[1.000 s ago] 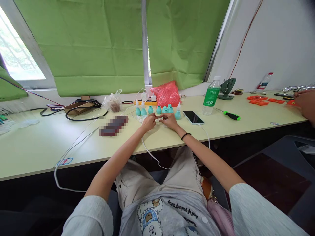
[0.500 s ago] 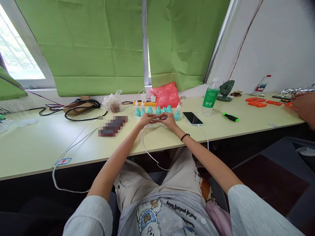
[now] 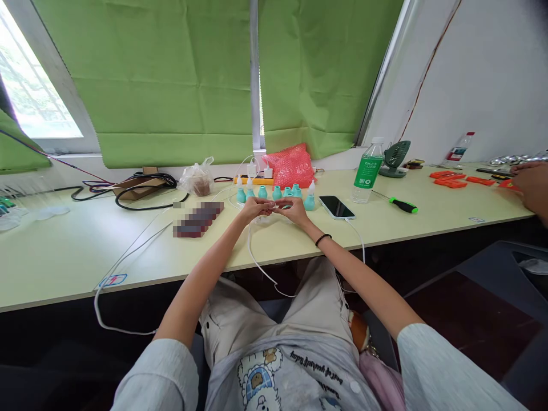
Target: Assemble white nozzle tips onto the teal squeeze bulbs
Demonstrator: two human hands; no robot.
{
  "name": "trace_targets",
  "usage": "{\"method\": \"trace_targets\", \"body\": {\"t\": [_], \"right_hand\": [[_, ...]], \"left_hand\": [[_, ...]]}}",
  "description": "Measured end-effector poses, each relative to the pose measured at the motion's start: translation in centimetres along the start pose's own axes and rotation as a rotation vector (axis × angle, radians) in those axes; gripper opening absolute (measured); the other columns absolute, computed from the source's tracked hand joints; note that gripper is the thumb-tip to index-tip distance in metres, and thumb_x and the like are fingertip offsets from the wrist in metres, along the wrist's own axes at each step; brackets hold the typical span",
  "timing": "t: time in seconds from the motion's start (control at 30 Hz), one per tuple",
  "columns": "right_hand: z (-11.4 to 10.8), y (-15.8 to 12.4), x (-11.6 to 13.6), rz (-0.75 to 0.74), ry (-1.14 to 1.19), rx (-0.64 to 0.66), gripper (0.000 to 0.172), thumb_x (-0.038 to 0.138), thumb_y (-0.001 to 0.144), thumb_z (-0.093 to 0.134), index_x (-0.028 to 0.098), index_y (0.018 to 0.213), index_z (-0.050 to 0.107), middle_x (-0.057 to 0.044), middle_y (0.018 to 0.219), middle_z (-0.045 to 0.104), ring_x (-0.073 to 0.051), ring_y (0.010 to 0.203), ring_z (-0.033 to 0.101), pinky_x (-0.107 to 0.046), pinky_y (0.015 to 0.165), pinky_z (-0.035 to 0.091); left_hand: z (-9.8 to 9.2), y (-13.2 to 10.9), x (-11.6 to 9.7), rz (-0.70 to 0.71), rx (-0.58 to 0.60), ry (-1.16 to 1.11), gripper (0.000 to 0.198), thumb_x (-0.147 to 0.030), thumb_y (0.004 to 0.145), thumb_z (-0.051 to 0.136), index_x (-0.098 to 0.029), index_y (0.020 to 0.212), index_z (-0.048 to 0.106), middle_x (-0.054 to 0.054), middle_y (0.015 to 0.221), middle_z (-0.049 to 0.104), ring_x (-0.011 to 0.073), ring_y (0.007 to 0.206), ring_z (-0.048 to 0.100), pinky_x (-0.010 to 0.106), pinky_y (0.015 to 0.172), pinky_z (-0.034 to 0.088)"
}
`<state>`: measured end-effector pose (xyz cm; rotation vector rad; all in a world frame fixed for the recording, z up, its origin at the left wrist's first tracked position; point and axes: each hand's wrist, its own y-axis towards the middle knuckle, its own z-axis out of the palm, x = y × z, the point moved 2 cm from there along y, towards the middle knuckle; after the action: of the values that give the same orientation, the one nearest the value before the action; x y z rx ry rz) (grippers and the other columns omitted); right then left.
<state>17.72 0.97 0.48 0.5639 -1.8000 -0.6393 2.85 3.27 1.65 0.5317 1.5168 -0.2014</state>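
Observation:
My left hand (image 3: 253,209) and my right hand (image 3: 293,209) meet fingertip to fingertip just above the pale table (image 3: 64,251). Both pinch a small pale piece between them that is too small to name. Right behind the hands stands a row of small teal bulbs (image 3: 274,193), some with white nozzles. A white cable (image 3: 252,251) runs under my left hand and hangs over the table's front edge. A black band circles my right wrist.
A phone (image 3: 336,206) lies right of my hands, then a green-labelled water bottle (image 3: 367,170) and a green-handled screwdriver (image 3: 398,202). A red bubble-wrap bag (image 3: 287,164), a clear plastic bag (image 3: 196,178) and black cables (image 3: 141,188) sit behind. Another person's hand (image 3: 531,184) works by orange parts at far right.
My hands have lifted slightly off the table and drawn closer together around the small piece. The other person's hand at far right has shifted a little.

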Motion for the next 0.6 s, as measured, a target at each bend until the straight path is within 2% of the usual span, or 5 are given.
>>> {"method": "trace_targets", "body": {"t": [0.2,0.4,0.6], "right_hand": [[-0.02,0.27,-0.57,0.024,0.012,0.016,0.038,0.04,0.051,0.07,0.013,0.077,0.065,-0.009,0.075,0.067,-0.022,0.07,0.063,-0.032,0.064,0.052],[-0.05,0.5,-1.06,0.043,0.017,0.01,0.037,0.038,0.051,0.071,0.012,0.077,0.065,-0.01,0.074,0.067,-0.023,0.071,0.064,-0.032,0.063,0.053],[-0.09,0.33,-0.88,0.037,-0.021,0.014,0.036,0.038,0.053,0.07,0.013,0.078,0.064,-0.01,0.074,0.067,-0.023,0.071,0.064,-0.031,0.059,0.053]], "left_hand": [[-0.21,0.52,0.41,-0.027,-0.018,-0.02,0.027,-0.03,0.056,0.07,-0.006,0.066,0.063,0.007,0.056,0.061,0.0115,0.048,0.056,0.027,0.056,0.046],[-0.32,0.91,0.72,-0.037,-0.005,-0.03,0.028,-0.035,0.064,0.064,-0.007,0.064,0.062,0.007,0.057,0.061,0.0099,0.046,0.054,0.024,0.051,0.045],[-0.43,0.75,0.78,-0.032,0.012,-0.039,0.025,-0.03,0.063,0.066,-0.006,0.068,0.062,0.008,0.06,0.062,0.0099,0.047,0.055,0.025,0.052,0.045]]}}
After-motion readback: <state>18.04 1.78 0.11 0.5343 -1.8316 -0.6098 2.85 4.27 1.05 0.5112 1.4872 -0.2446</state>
